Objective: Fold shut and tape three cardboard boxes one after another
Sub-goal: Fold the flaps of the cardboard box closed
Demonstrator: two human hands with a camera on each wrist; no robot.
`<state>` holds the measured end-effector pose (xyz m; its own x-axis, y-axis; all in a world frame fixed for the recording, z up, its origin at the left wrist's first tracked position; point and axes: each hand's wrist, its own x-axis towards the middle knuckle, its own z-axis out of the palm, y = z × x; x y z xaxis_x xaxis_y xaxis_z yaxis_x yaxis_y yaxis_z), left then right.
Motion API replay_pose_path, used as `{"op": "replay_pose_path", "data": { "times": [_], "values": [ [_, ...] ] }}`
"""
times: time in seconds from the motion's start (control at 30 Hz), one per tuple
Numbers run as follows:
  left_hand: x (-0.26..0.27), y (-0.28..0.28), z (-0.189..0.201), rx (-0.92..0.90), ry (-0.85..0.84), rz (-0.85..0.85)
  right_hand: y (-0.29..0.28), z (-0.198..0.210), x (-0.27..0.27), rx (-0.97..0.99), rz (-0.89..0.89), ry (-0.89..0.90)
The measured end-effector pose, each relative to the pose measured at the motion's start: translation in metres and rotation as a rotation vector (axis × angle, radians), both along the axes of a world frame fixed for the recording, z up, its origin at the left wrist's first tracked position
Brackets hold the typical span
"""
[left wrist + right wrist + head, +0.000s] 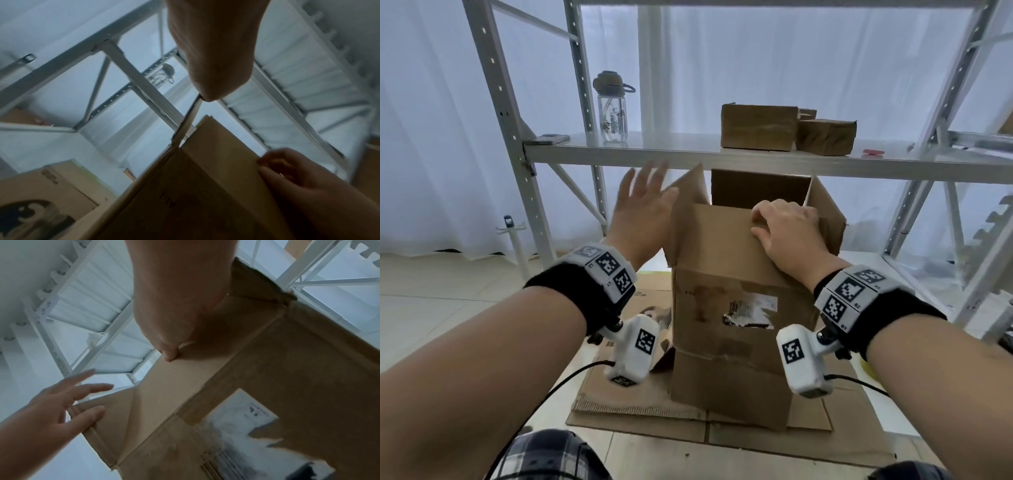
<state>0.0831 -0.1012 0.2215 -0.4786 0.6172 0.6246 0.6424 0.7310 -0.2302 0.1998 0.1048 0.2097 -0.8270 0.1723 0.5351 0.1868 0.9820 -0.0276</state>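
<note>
In the head view, a tall cardboard box (736, 325) is seen standing on flattened cardboard (654, 407) before a metal shelf (722, 156) — its near flap (722, 233) is pressed down by the right hand (787, 229), fingers curled over the far edge. The left hand (643, 202) is spread wide against the left flap (688, 195).

In the left wrist view, the left flap's edge (189, 120) is touched by the left hand (213, 48).

In the right wrist view, the near flap (185, 382) is gripped by the right hand (174, 301) — a torn label (236, 426) is seen below.

A white metal shelving rack (524, 150) stands against pale curtains (424, 120). On its shelf sit a clear water bottle (613, 113) with a tan lid, a flat dark device (550, 139) and something small and red (873, 152).
</note>
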Motion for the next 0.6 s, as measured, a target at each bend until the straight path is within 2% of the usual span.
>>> {"op": "replay_pose_path", "data": {
  "times": [0.1, 0.23, 0.3, 0.4, 0.6],
  "values": [
    [0.018, 0.014, -0.005, -0.324, 0.069, -0.086, 0.0, -0.008, -0.001, -0.028, -0.024, -0.21],
    [0.027, 0.029, -0.019, -0.492, 0.031, 0.065, -0.003, -0.018, 0.005, -0.117, -0.004, -0.608],
    [0.023, 0.029, -0.029, -0.579, 0.023, 0.046, -0.003, -0.022, 0.01, -0.141, 0.007, -0.714],
    [0.022, 0.024, -0.04, -0.627, -0.089, 0.015, -0.001, -0.028, 0.012, -0.134, 0.049, -0.675],
    [0.02, 0.028, -0.06, -0.446, -0.207, 0.024, -0.004, -0.052, 0.008, -0.026, 0.04, -0.435]
  ]
}}
